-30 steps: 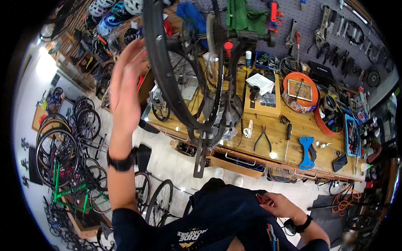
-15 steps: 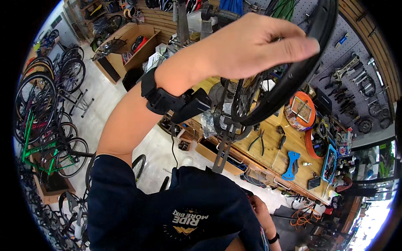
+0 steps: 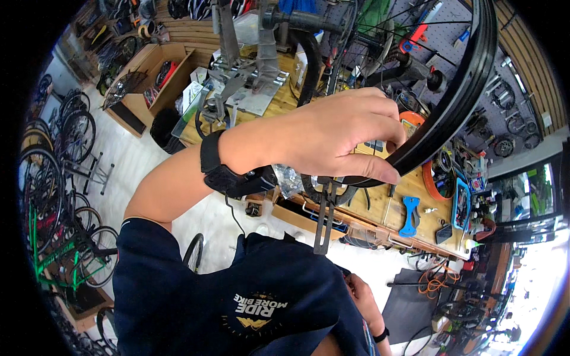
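A bicycle wheel (image 3: 460,110) with a black rim stands upright in a metal wheel stand (image 3: 323,219) at the bench. My left hand (image 3: 350,133) reaches across from the left, its thumb on the near side of the rim and its curled fingers on the inner side. A black strap with a dark device (image 3: 237,178) sits on my left wrist, a cable hanging from it. At the lower right, my right hand (image 3: 363,296) is low beside my dark shirt with fingers curled. What it holds, if anything, is hidden.
The wooden workbench (image 3: 380,222) bears a blue flat tool (image 3: 409,216), an orange round tin (image 3: 438,184) and a blue tray (image 3: 462,204). A pegboard with tools (image 3: 504,98) hangs behind. Bicycles (image 3: 65,219) line the left; a cardboard box (image 3: 151,95) stands at the back left.
My left hand has come down and nearer along the wheel, from above the rim to around its lower part. The view has shifted slightly. My right hand stays low at my side.
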Demonstrator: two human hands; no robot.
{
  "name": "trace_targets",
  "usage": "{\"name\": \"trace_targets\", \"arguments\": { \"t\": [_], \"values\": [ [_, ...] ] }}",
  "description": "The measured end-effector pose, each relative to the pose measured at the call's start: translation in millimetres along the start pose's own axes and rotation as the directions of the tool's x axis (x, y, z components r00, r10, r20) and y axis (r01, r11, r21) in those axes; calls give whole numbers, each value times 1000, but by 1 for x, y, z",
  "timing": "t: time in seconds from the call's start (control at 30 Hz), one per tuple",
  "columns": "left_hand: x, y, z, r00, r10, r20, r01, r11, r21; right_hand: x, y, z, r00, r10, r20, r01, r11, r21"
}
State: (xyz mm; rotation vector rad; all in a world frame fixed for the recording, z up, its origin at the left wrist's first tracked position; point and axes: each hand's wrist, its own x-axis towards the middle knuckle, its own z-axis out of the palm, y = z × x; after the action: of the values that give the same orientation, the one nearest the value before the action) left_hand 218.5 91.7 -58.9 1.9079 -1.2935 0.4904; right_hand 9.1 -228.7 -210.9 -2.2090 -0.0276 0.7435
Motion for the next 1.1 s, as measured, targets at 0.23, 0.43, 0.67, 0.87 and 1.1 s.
{"name": "trace_targets", "arguments": {
  "t": [0.23,0.43,0.67,0.87,1.1],
  "values": [
    [2,1,-2,999,-1,44,1,1000,4,-9,-2,19,994,7,-106,-2,999,46],
    [-46,-37,24,963,49,265,-81,991,111,-8,0,20,992,-10,-127,13,1000,28],
    [-47,-67,1,777,-625,73,601,703,-381,-5,-7,15,993,-18,-114,20,1000,14],
    [-29,-29,6,751,-660,-8,574,659,-486,-2,-2,12,994,-32,-108,31,999,-11],
    [0,0,-14,964,170,-202,-72,907,415,0,5,7,994,-54,-96,54,999,-6]
  ]
}}
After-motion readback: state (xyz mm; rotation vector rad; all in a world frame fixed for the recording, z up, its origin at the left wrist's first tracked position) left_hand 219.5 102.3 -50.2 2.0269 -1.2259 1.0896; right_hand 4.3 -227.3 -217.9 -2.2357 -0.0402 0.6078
